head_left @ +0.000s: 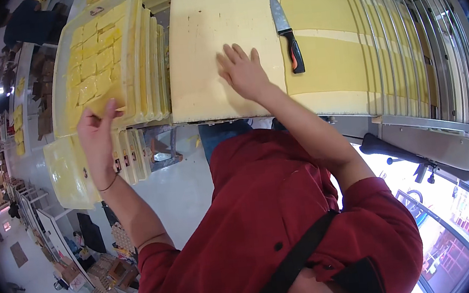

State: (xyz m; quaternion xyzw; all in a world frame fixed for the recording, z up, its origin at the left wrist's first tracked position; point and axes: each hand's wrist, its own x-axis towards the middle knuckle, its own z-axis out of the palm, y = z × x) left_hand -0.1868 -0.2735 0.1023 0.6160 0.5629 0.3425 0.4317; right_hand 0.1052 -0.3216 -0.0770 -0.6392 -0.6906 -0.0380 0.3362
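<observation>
My left hand (96,122) pinches a flat square of yellow dough (108,100) at the near edge of a stacked plastic tray (131,48). Rows of similar dough pieces (89,64) cover that tray. Over the pale belt (206,41) my right hand (244,74) is spread, fingers apart and holding nothing; whether it touches the belt I cannot tell. To its right lies a knife (289,38) with a black and orange handle, its blade pointing away from me. Beside the knife, two wide sheets of yellow dough (322,60) run along the belt.
A metal bar guard (406,42) covers the belt's right end, with the dough sheets reaching under it. More plastic trays (68,169) are stacked lower at the left. Another person (33,22) is at the far left. The belt's near edge (243,117) lies close to my body.
</observation>
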